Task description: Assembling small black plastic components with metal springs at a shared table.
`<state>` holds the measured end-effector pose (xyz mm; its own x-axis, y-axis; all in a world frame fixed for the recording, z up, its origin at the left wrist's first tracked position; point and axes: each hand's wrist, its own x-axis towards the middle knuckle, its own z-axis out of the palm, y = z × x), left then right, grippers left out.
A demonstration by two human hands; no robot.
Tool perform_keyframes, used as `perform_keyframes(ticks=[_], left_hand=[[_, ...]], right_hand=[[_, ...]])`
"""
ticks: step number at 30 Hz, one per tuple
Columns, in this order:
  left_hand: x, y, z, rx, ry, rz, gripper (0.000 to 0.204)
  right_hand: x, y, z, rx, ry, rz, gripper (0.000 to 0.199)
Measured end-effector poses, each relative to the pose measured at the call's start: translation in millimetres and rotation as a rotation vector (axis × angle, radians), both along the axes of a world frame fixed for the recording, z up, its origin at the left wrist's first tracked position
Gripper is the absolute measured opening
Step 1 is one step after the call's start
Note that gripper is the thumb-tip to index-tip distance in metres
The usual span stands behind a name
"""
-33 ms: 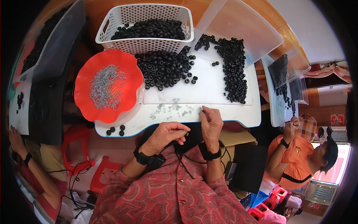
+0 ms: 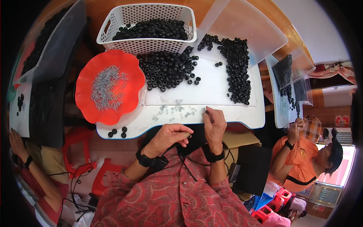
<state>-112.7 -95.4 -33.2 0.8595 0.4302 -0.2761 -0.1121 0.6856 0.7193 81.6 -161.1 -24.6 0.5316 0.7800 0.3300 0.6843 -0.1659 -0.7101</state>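
My left hand (image 2: 168, 139) is closed in a pinch just off the table's near edge. A small dark bit shows at its fingertips, too small to name. Over that edge, to the right, my right hand (image 2: 214, 123) is also pinched, with a dark speck at its fingertips that I cannot make out. Small metal springs (image 2: 177, 108) lie scattered on the white table (image 2: 211, 116) just beyond my hands. More springs (image 2: 109, 87) fill the middle of a red wavy-rimmed dish (image 2: 84, 92) at left. A heap of round black hollow pieces (image 2: 166, 70) lies behind them.
A white perforated basket (image 2: 151, 47) holding black pieces stands at the back. More black pieces (image 2: 238, 72) form a band at right, beside a clear plastic panel (image 2: 245, 30). Several loose ones (image 2: 114, 131) sit near the front left edge. Another person (image 2: 302, 159) works at right; a forearm (image 2: 45, 181) shows at left.
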Motion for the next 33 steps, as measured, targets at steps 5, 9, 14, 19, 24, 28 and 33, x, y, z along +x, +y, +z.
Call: perform_keyframes(ticks=[5,9,14,19,24,28,33], left_hand=[[1,1,1,0.012,0.01,-0.035,0.02],[1,2,-1,0.027,0.019,-0.054,0.02],[-1,0,-2,0.039,0.002,-0.069,0.018],[-6,2,7,0.072,-0.186,-0.179,0.016],[-11,2,15,0.118,-0.186,-0.18,0.017],[-13,-2,12,0.08,-0.163,-0.124,0.018],[-12,-2,17,0.115,-0.19,-0.114,0.018]], right_hand=[[1,1,-4,-0.014,-0.086,-0.039,0.027],[-1,0,-2,-0.008,-0.069,-0.072,0.028],[-14,-3,4,0.051,-0.15,-0.065,0.023],[-40,0,11,0.087,-0.113,0.109,0.019],[-50,11,-1,0.053,-0.204,0.111,0.017],[-54,13,-6,0.021,-0.259,0.135,0.018],[-58,12,-8,0.029,-0.248,0.117,0.017]])
